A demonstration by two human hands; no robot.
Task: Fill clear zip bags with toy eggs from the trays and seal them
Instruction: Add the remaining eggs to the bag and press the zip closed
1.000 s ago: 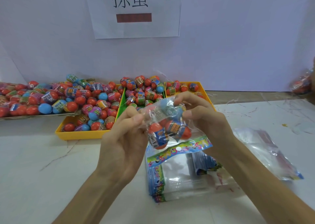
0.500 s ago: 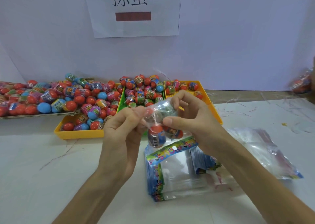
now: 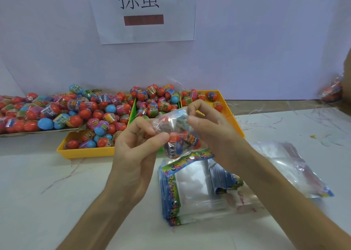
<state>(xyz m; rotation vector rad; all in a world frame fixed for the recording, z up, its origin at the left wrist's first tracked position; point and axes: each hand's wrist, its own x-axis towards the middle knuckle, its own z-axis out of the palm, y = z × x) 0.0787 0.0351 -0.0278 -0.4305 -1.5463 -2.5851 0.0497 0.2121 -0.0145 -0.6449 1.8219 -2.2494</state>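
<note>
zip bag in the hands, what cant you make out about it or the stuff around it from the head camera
Zip bag seal, head view: left hand and right hand pinch over its top, so closed or not is unclear.
Toy eggs inside it: crumpled plastic and the hands hide the count.
Green tray: mostly behind the hands.
Bundle of eggs at the right edge: blurred, cut off by the frame.

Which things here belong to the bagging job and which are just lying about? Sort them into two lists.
Job in hand: bag of eggs, pinched by the left hand and right hand; loose eggs in the yellow tray and green tray; stack of empty bags.
Lying about: paper sign on the wall; crumpled clear plastic at the right; scraps on the table.
</note>
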